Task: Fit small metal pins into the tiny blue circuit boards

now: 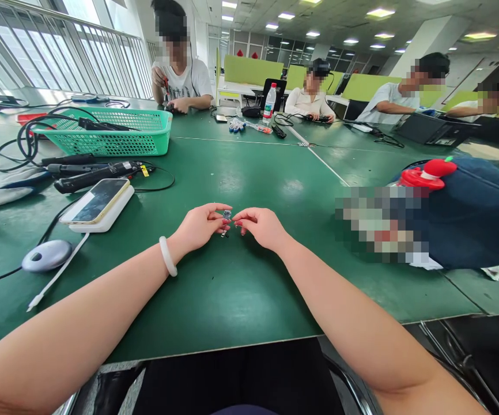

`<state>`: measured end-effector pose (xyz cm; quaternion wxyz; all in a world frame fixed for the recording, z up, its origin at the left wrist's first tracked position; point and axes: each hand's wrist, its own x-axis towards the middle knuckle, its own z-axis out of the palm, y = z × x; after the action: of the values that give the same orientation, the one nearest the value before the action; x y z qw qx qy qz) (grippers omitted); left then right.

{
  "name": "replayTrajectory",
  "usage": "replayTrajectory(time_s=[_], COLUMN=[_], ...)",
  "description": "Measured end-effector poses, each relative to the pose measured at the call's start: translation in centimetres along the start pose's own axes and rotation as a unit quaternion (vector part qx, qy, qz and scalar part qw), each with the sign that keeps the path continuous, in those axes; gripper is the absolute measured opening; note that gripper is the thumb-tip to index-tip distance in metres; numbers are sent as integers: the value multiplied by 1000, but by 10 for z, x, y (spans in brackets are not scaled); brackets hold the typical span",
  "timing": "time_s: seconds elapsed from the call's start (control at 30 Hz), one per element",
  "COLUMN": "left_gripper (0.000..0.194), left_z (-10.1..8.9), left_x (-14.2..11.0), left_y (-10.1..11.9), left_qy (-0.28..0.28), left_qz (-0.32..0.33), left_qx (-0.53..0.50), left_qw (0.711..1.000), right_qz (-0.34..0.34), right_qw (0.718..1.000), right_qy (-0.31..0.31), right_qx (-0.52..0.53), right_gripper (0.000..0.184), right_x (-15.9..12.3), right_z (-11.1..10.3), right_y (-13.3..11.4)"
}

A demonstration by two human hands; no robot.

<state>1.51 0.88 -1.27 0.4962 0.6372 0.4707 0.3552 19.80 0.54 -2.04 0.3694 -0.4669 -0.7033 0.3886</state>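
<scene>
Over the green tabletop (249, 294), my left hand (200, 227) pinches a small grey-blue piece that looks like a circuit board (227, 214). A short black-and-white bit hangs below it by the fingertips. A white bangle circles my left wrist. My right hand (263, 227) is closed just to the right of the board, thumb and fingertips pressed together. Something tiny may be between those fingertips; it is too small to make out. Both hands nearly meet at the board.
Left of my hands are a phone (98, 200) on a white block, a grey oval device (47, 255), black tools (98, 176) and a green basket (115, 135) with cables. A dark blue bag (483, 213) lies right. A bottle (269, 104) stands farther back; several people sit around.
</scene>
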Motion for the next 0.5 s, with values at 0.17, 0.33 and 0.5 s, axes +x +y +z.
replayTrajectory(time_s=[0.17,0.33,0.5], left_gripper=[36,34,33], left_z=[0,1,1], left_x=[-5,-7,-8], left_y=[2,7,6], left_qy=[30,59,74], left_qz=[57,80,102], left_qx=[145,210,213], left_qw=[987,973,969], right_qz=[60,58,39], right_qw=[988,990,995], right_qy=[34,65,80], right_qx=[140,115,50], right_gripper=[9,10,17], right_x=[3,3,1], right_z=[8,13,12], right_y=[-1,-2,-5])
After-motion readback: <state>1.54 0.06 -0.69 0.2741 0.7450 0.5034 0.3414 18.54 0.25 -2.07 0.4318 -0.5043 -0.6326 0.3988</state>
